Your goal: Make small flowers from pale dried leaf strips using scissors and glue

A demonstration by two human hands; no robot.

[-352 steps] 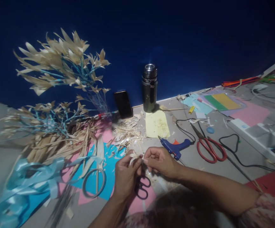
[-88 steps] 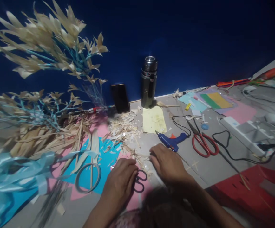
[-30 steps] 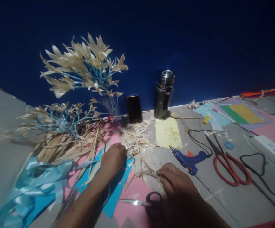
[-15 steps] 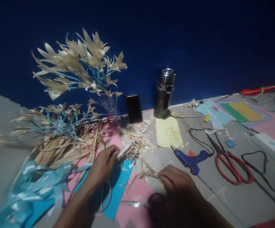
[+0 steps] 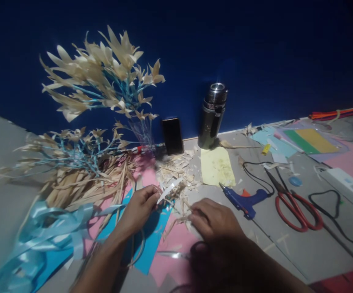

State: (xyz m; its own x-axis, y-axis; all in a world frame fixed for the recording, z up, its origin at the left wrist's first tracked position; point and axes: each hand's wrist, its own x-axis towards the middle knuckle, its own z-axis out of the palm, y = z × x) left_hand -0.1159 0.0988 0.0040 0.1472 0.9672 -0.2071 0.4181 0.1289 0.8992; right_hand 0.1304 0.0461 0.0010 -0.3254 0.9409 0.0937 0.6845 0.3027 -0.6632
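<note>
In the head view, holding a pale strip by one end in the pinched left hand, above the blue sheet and near the scattered shavings, with the right hand half-curled near the small scissors, too shadowed underneath to tell of any hold.

The scene was dim, with light seeming to fall from above and strongest on the pale strip at the left grip. The wall beyond both grips sank to near black toward the upper corners. A small glare sat on the flask beyond the right grip; heavy shadow below that grip half swallowed the small scissors. Well left of the left grip, the twigs blurred outward.
</note>
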